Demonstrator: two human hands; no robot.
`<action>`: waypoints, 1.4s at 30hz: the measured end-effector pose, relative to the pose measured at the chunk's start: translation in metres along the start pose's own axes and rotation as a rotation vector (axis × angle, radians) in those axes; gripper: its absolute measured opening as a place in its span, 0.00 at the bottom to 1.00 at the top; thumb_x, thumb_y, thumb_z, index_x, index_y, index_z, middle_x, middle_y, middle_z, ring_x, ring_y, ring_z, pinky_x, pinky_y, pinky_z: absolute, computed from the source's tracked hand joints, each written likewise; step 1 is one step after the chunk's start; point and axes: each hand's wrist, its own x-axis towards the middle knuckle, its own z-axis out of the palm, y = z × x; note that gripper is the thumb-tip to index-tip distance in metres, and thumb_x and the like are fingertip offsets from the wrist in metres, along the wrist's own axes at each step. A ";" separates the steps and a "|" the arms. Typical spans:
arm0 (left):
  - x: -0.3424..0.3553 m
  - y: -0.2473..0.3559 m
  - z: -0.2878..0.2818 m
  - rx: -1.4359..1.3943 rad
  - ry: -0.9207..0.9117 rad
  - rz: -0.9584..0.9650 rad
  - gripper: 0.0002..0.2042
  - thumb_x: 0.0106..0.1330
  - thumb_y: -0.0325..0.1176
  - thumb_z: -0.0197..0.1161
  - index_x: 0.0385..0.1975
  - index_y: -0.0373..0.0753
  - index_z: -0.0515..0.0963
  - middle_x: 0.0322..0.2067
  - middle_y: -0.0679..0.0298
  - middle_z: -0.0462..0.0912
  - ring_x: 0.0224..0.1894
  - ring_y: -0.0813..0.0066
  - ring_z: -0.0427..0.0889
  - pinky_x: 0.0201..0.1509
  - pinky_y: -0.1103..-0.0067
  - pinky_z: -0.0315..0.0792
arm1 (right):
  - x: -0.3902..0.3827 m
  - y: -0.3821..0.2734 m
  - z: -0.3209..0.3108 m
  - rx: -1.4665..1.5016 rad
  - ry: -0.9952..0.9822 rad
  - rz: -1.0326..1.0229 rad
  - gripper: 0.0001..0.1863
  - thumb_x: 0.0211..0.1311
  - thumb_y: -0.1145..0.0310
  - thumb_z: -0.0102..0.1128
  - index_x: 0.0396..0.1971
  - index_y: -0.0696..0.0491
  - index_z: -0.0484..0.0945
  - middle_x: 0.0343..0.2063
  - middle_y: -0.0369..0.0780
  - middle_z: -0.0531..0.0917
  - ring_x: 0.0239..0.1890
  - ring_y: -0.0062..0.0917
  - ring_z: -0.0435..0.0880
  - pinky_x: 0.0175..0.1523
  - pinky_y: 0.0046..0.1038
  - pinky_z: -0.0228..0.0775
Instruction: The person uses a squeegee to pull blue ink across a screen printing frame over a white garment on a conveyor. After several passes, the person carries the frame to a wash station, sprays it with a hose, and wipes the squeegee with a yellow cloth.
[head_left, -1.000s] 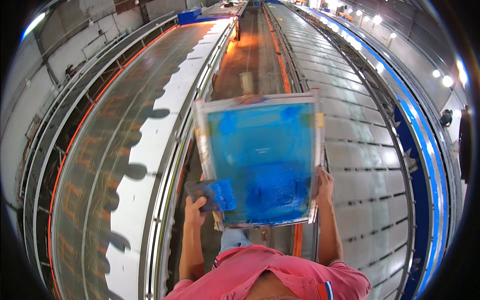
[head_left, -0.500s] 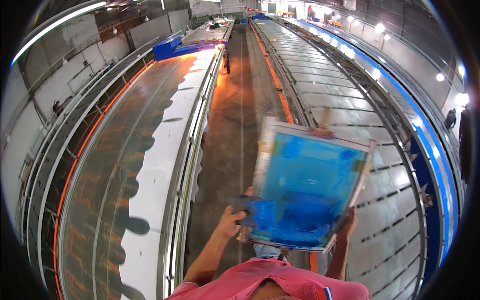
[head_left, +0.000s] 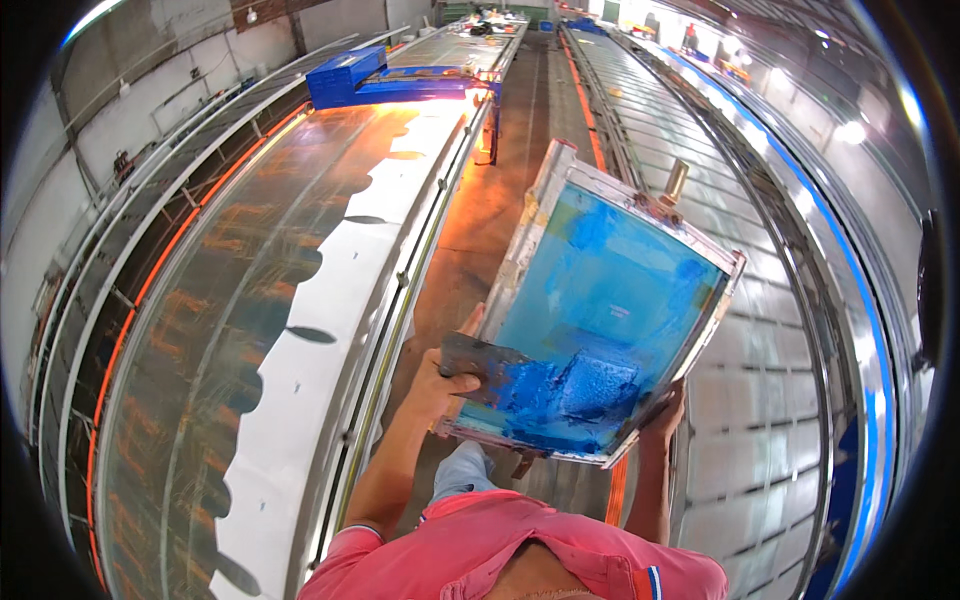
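Observation:
I carry a metal-framed printing screen (head_left: 620, 270) at a tilt over the aisle, its light-blue mesh smeared with thicker dark-blue ink near the bottom and a metal fitting (head_left: 668, 205) on its upper edge. My left hand (head_left: 445, 380) is closed on a dark, flat squeegee (head_left: 478, 360) with blue ink on it, and also holds the screen's left side. My right hand (head_left: 662, 415) grips the screen's right side, its fingers partly behind the frame.
A long table (head_left: 300, 370) with white cut-edged pieces runs along my left, with a blue glowing heater unit (head_left: 340, 80) farther along it. A long metal-slat table (head_left: 740, 380) runs on my right. Between them lies a narrow floor aisle (head_left: 480, 230), lit orange.
The screen has gone from nearly square-on to tilted and right of centre, with both hands still on it. The view has shifted too, bringing the blue unit on the left further into sight.

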 end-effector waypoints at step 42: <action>1.575 -0.180 -0.443 -0.137 -0.029 -0.149 0.42 0.46 0.36 0.76 0.63 0.30 0.64 0.46 0.60 0.80 0.46 0.69 0.80 0.50 0.74 0.75 | 1.344 0.223 0.849 -0.060 0.186 -0.024 0.30 0.63 0.42 0.53 0.56 0.49 0.72 0.47 0.39 0.75 0.45 0.29 0.76 0.44 0.33 0.74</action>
